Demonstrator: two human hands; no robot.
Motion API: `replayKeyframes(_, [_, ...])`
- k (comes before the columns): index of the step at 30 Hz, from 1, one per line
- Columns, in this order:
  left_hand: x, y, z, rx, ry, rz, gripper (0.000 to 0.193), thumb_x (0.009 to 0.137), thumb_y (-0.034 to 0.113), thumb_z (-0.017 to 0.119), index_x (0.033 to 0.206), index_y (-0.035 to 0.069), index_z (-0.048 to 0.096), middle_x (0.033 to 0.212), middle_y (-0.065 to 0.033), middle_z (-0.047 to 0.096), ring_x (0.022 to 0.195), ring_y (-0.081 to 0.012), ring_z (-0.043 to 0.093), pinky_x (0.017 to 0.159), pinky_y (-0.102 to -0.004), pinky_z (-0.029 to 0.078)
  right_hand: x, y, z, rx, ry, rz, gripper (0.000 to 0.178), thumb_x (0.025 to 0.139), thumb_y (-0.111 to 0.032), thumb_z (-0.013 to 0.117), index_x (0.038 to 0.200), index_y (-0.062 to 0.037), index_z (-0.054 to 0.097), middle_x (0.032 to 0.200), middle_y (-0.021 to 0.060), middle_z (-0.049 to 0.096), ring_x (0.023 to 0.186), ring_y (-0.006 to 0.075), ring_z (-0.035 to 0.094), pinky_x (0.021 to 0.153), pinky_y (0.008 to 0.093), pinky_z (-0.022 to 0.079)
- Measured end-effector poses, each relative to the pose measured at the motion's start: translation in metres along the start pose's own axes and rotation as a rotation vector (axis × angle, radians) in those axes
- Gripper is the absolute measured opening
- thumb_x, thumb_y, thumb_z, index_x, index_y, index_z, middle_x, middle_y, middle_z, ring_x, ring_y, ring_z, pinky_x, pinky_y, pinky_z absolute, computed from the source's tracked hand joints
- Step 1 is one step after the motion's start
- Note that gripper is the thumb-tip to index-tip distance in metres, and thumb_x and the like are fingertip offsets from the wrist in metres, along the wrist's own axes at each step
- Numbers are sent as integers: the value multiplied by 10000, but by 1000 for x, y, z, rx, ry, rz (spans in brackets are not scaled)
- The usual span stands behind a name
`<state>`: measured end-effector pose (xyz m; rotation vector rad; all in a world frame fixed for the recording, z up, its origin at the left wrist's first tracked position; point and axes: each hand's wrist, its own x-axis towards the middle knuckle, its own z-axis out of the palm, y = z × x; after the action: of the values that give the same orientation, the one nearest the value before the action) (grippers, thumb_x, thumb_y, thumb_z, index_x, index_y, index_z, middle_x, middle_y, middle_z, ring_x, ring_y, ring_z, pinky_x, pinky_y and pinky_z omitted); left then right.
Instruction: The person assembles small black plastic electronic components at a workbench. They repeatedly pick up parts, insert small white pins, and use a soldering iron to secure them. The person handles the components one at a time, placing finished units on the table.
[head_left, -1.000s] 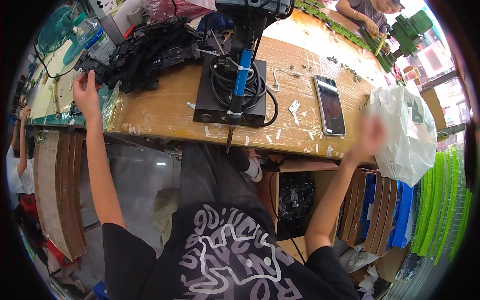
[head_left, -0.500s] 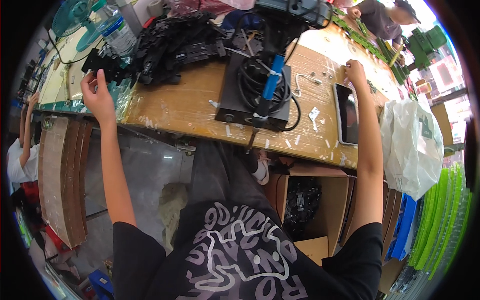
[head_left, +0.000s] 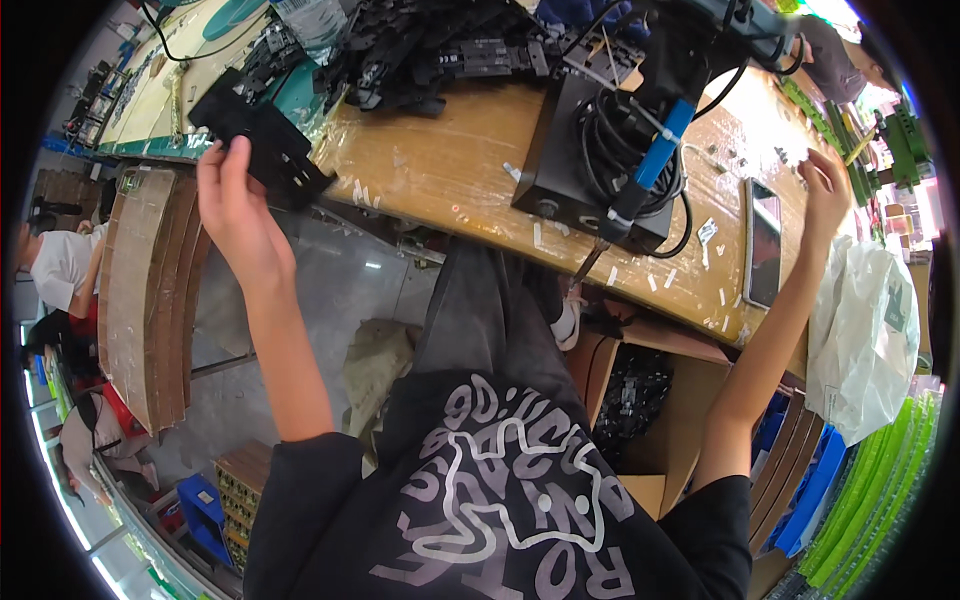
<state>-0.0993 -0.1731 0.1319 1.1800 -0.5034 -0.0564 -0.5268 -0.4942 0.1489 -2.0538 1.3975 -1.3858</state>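
In my left hand is a flat black plastic part with slots, gripped between thumb and fingers. It is held up over the table's near-left edge, tilted and slightly blurred. A large heap of similar black parts lies beyond it. My right hand is raised above the right side of the table, its fingers curled together. Whether a small thing is pinched there cannot be made out. Close to that hand lies a phone with a dark screen, and a few tiny parts are scattered beyond.
A black box with coiled cable stands mid-table; a blue-and-black pen-shaped tool slants across it, metal tip past the table edge. White scraps litter the wooden top. A white bag hangs at right. Below, an open carton holds black parts.
My left hand has lifted the black part from beside the heap and drawn it nearer. My right hand has left the tabletop beside the phone. The whole view has turned and shifted.
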Motion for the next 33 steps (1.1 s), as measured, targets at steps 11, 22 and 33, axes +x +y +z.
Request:
replayKeyframes(11, [-162, 32, 30, -653, -636, -1217, 478, 869, 418, 290, 1122, 19, 364, 709, -57, 354, 502, -115, 364, 324, -202, 336, -201, -149, 13, 758, 26, 172, 168, 740, 77, 538, 902, 38, 526, 833, 163, 577, 684, 216, 585, 627, 312, 501])
replayKeyframes(22, [-191, 33, 35, -755, -1007, -1358, 664, 775, 597, 380, 1066, 0, 389, 751, -67, 429, 537, -114, 415, 409, -199, 382, -238, -160, 26, 1102, -486, 269, 170, 629, 52, 635, 759, -2, 540, 844, 136, 550, 840, 227, 524, 800, 376, 411])
replayKeyframes(33, [-193, 25, 34, -570, -755, -718, 833, 625, 339, 729, 1240, 31, 260, 994, -133, 466, 926, -233, 500, 791, -338, 436, -264, -150, 22, 1222, -401, 489, 177, 614, 20, 663, 731, -24, 539, 838, 98, 516, 831, 207, 521, 799, 366, 428])
